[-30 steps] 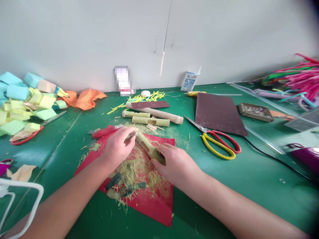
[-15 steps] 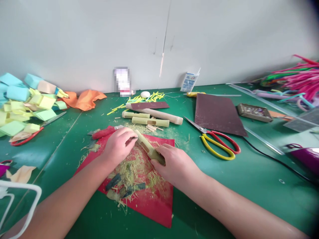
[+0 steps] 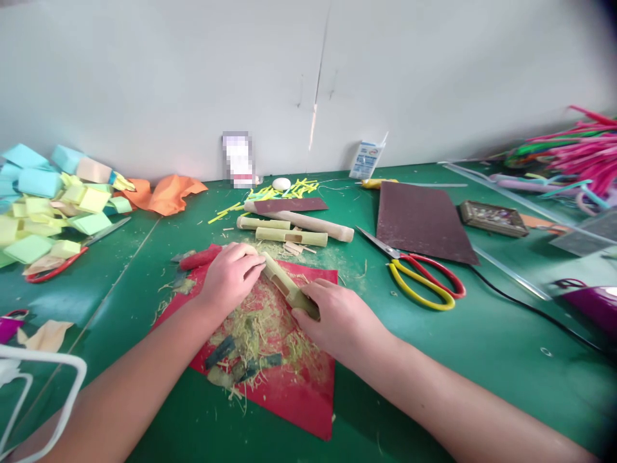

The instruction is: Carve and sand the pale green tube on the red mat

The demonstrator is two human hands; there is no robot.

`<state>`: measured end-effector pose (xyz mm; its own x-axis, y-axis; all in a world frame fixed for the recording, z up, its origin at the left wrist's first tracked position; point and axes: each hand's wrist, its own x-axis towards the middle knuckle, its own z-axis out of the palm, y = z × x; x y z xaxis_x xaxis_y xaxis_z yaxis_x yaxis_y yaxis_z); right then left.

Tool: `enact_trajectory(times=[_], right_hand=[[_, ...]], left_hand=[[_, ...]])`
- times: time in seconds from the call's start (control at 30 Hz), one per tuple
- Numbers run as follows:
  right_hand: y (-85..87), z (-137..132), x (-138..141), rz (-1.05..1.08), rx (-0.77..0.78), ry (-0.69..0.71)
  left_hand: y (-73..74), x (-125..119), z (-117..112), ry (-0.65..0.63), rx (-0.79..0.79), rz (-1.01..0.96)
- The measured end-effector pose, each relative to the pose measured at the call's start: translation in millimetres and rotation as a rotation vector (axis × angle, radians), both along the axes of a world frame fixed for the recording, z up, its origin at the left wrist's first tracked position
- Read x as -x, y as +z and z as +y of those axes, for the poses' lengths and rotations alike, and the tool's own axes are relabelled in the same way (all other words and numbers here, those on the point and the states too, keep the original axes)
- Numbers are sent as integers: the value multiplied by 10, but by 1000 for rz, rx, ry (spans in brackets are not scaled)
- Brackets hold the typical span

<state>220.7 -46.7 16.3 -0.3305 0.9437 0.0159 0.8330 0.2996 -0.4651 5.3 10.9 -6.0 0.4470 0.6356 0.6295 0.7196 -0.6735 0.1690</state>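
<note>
My right hand [image 3: 332, 315] is wrapped around the near end of a pale bamboo tube [image 3: 285, 281] with a rectangular slot cut in its side. The tube slants away over a red sheet [image 3: 308, 405] strewn with fibrous shavings [image 3: 258, 331]. At the tube's far end, my left hand [image 3: 234, 273] is closed, its fingertips against the end; what they pinch is hidden. A red-handled tool [image 3: 198, 258] lies just behind the left hand, partly covered by it. Dark scraps [image 3: 255, 366] rest among the shavings.
Beyond the hands lie another slotted bamboo piece [image 3: 311, 238] and a longer pale stick [image 3: 332, 227]. Scissors [image 3: 424, 283] and a dark brown sheet [image 3: 419, 222] are to the right. Folded paper pieces [image 3: 38, 215] pile at left. A white frame [image 3: 72, 399] stands at lower left.
My left hand has shifted slightly at the tube's far end, and the dark sliver between its fingers no longer shows. My right hand and the tube stay nearly still.
</note>
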Motion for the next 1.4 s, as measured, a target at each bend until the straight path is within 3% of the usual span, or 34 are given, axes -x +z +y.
enact_trajectory(times=[0.23, 0.37, 0.53, 0.67, 1.07, 1.4], right_hand=[[-17, -5, 6, 14, -17, 6], [-22, 1, 1, 12, -18, 2], [-38, 11, -1, 7, -25, 10], [-33, 10, 7, 5, -23, 3], [-12, 0, 12, -8, -15, 15], [23, -3, 22, -36, -14, 11]], left_hand=[[-9, -118, -81, -162, 102, -27], [-4, -134, -97, -126, 81, -14], [19, -159, -148, -216, 100, 16], [31, -166, -154, -163, 60, 2], [46, -218, -227, -252, 129, 23], [94, -274, -262, -219, 71, 80]])
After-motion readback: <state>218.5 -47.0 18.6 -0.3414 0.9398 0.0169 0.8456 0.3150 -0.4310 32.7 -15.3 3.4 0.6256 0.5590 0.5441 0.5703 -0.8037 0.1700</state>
